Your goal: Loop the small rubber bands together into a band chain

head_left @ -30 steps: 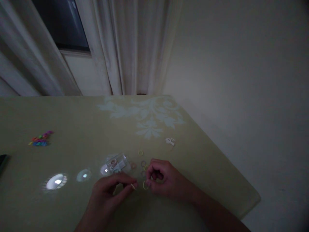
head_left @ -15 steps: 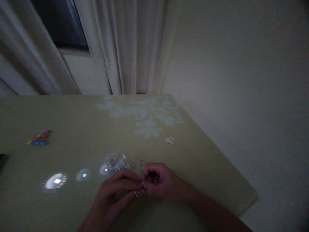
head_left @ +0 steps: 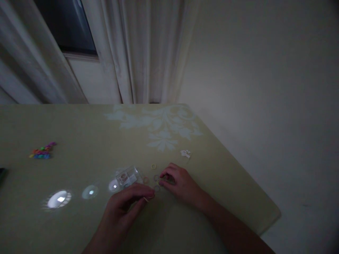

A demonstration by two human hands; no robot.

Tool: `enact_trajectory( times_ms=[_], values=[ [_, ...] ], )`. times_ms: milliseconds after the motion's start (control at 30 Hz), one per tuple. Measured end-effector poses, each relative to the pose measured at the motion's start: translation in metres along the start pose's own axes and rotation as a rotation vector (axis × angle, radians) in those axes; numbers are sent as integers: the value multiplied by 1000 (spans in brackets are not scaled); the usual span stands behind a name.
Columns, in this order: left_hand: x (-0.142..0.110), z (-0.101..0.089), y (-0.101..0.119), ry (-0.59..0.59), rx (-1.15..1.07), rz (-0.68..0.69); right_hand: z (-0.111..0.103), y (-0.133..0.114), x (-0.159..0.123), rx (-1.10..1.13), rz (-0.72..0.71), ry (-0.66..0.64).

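Observation:
Several small loose rubber bands [head_left: 153, 166] lie on a pale yellow-green table [head_left: 79, 134]. My left hand [head_left: 124, 208] is pinched shut, thumb against fingertips, on a small pale band at its tips. My right hand [head_left: 177, 181] rests on the table to the right, fingers curled and closing on the bands lying near its fingertips. A small clear plastic box [head_left: 128, 176] lies just beyond my left hand.
A heap of bright coloured bands [head_left: 41, 151] lies at the far left. A small white piece [head_left: 185, 153] sits behind my right hand. A dark object [head_left: 2, 173] shows at the left edge. Curtains [head_left: 137, 49] hang behind; the table's right edge runs diagonally.
My hands met in front of me half a second ago. They have since parted: the right hand reached forward to the loose bands, the left stayed pinched.

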State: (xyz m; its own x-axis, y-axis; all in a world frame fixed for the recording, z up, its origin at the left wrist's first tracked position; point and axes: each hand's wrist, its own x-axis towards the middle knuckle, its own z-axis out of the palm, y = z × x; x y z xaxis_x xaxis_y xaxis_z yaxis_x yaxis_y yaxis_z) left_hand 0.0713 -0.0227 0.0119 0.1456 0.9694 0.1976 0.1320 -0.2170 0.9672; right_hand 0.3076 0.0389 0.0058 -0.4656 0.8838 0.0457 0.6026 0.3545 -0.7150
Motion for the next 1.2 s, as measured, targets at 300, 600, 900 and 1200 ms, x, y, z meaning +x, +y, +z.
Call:
enact_trajectory(
  times_ms=[300, 600, 900, 1200],
  values=[
    [-6, 0, -6, 74, 26, -124, 3, -6, 0, -50, -6, 1],
    [-2, 3, -1, -34, 0, -4, 3, -29, -10, 636, 128, -91],
    [-1, -4, -5, -28, 49, 196, 7, -30, -12, 734, 124, -175],
    [-7, 1, -1, 40, 2, -87, 6, 0, 1, 73, 59, 66]
  ],
)
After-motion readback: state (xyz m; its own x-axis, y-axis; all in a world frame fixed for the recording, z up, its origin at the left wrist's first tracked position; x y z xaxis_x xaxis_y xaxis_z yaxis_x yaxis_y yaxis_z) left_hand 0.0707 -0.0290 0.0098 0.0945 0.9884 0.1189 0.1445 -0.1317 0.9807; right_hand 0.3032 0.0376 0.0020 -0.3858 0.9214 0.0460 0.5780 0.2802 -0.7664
